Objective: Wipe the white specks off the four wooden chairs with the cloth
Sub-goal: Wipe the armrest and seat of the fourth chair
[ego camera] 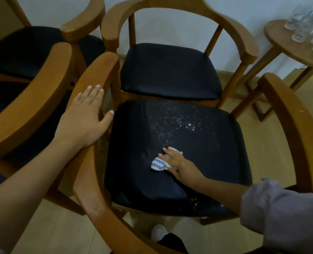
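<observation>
- The right hand (181, 165) lies flat on the cloth (157, 163), its fingers (165, 157) stretched out side by side and pressing the blue-and-white rag onto the dark seat (225, 153) of the nearest chair (95, 74). Nothing is pinched.
- The left hand (86, 114) rests on that chair's left armrest. Its fingers are straight on top of the wood and the thumb is spread towards the inner edge, so it braces rather than grips.
- The main scatter of white specks (179, 120) lies straight ahead of the cloth, away from the person. It starts just beyond the fingertips and spreads up to the seat's far edge.
- A smaller patch of specks (194, 200) sits near the front edge, behind the cloth and close beside the right forearm.
- The right hand is the nearer one to both patches. A push forward would likely meet the large patch first, and a pull back would reach the small one.
- The far chair (170, 70) shows a dark seat with no specks I can make out.
- Two more chairs stand to the left.
- Glasses (302, 24) stand on a round tabletop (280, 39) at the right.
</observation>
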Action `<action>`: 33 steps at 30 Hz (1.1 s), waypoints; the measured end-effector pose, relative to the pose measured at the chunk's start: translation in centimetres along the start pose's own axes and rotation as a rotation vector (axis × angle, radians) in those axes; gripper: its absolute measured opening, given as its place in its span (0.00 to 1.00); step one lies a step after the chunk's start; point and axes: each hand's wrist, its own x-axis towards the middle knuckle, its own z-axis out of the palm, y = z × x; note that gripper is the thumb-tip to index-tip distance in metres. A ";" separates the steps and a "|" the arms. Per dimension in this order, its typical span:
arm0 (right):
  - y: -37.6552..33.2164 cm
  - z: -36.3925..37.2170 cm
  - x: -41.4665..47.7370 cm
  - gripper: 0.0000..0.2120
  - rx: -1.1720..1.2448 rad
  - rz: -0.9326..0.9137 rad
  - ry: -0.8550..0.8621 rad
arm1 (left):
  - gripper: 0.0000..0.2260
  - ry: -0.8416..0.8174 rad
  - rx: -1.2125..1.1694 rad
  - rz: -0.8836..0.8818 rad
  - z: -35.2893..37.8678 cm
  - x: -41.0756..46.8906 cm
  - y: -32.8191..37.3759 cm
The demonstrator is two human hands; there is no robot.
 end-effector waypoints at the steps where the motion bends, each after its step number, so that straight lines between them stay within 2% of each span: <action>1: 0.2 0.0 0.0 0.24 0.001 -0.007 -0.008 | 0.35 0.001 -0.003 0.002 0.0 0.0 0.0; 6: 0.3 -0.4 1.7 0.23 0.028 0.016 0.016 | 0.36 0.018 -0.017 0.003 0.0 0.0 0.1; 12: 0.0 -1.2 7.4 0.23 0.080 0.242 0.057 | 0.37 0.010 -0.011 -0.003 0.2 0.2 -0.1; 18: 0.0 -1.6 10.7 0.23 0.063 0.348 0.122 | 0.36 0.045 -0.014 0.001 0.3 0.2 -0.1; 25: -0.6 -1.8 9.1 0.22 -0.030 0.281 0.075 | 0.37 0.050 0.038 0.007 1.0 0.4 -0.6; 33: -2.2 -1.7 4.5 0.24 -0.093 0.224 -0.036 | 0.32 0.061 0.082 0.004 1.2 0.6 -0.7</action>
